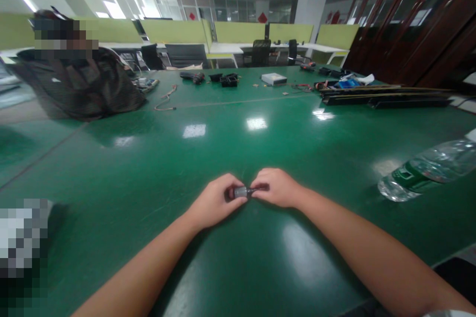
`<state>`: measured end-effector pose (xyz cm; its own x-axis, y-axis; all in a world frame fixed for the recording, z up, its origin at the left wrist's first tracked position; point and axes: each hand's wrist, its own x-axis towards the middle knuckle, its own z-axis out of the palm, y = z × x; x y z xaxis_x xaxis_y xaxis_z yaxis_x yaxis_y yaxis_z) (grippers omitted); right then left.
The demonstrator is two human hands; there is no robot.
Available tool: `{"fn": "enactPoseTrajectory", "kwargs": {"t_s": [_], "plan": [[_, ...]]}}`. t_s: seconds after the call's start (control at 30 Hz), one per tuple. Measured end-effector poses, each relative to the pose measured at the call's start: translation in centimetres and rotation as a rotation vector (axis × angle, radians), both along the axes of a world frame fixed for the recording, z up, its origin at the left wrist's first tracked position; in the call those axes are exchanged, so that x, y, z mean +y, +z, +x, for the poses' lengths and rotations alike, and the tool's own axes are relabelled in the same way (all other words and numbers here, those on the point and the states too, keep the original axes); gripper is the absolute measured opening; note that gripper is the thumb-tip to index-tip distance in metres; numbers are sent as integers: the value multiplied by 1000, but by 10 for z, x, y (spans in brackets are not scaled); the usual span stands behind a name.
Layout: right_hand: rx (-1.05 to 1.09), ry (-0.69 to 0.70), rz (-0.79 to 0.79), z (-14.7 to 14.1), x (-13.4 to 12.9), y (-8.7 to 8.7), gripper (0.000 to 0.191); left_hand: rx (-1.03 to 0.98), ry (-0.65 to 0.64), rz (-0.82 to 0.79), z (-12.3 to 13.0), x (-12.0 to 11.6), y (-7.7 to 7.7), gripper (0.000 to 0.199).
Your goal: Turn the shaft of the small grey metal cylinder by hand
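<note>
Low over the green table (230,153), my left hand (216,200) is closed around a small dark cylinder with a grey band (241,191). It lies sideways, its left end partly hidden by my thumb and fingers. At its right end, my right hand (275,187) pinches a thin dark piece (259,188) that lines up with the cylinder. Whether the two pieces are joined I cannot make out. My fingertips are close together, nearly meeting at the cylinder's right end.
A clear plastic bottle with a green label (416,176) lies to the right. At the far left stands a dark bag (85,86). Further back are a power drill (192,77), black parts (227,79), a white box (274,79), a cable (169,99) and long black strips (386,96).
</note>
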<state>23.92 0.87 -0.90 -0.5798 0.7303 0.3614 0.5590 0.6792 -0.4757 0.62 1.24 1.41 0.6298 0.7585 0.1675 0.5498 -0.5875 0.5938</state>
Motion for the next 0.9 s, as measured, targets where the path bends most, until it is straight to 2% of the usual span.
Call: {"fn": "enactPoseTrajectory", "kwargs": {"t_s": [0.9], "plan": [[-46,-8,-4,6,-2,7,10,-8,-4,-20,-1,0,-1,20]]}}
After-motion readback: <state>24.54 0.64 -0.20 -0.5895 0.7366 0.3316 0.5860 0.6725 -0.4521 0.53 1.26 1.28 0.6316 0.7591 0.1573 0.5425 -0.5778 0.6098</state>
